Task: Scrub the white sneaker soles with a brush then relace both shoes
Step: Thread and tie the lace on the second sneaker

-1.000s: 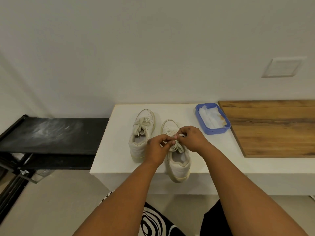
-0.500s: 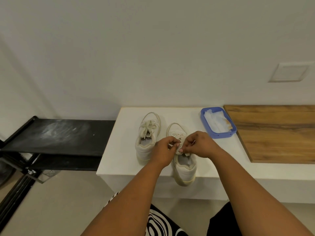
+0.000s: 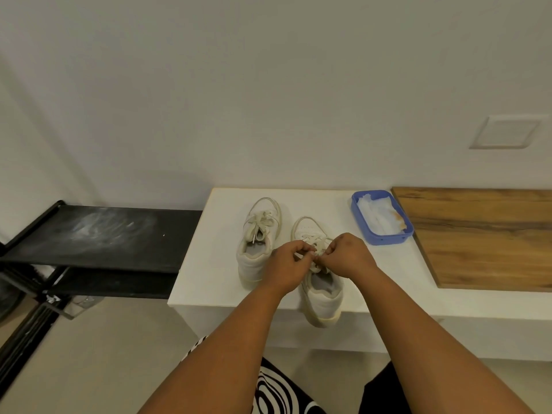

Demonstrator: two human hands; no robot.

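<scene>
Two white sneakers stand side by side on a white bench [image 3: 209, 264], toes toward the wall. The left sneaker [image 3: 258, 240] has its laces tied in a bow. The right sneaker [image 3: 321, 291] sits nearer me, its heel hanging over the bench's front edge. My left hand [image 3: 283, 267] and my right hand [image 3: 348, 255] meet over its tongue, each pinching a part of its white lace [image 3: 316, 253]. The fingers hide most of the lace. No brush is in view.
A blue plastic tray [image 3: 380, 239] with white cloths stands to the right of the shoes. A wooden board [image 3: 484, 234] covers the bench's right part. A black metal rack [image 3: 89, 234] stands on the left. The wall runs close behind.
My hands stay on the right sneaker's lace, fingers shifting slightly closer together. The camera has tilted a little, so the whole scene sits lower and further right in view.
</scene>
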